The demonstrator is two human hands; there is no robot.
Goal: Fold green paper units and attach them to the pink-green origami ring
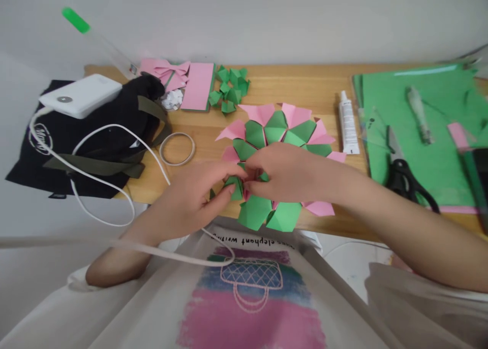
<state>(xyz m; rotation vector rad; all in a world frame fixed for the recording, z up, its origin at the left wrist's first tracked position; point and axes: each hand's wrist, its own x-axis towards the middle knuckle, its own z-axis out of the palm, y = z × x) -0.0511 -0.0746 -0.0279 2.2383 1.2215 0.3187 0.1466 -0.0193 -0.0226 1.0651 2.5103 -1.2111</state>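
A round origami flower (276,128) of folded green and pink paper lies at the table's front edge, its pink points sticking out around the rim. My left hand (196,194) pinches a green folded petal on the flower's left side between thumb and fingers. From the right, my right hand (284,171) reaches over the flower, its thumb and fingertips closed on the paper right beside the left fingertips. The right hand and forearm hide the flower's middle.
Green folded pieces (231,87), pink paper (198,86) and a tape roll (177,149) lie left. A black bag (95,140) carries a white power bank (81,95) with a trailing cable. Right are a glue tube (348,123), scissors (404,173) and green sheets (389,100).
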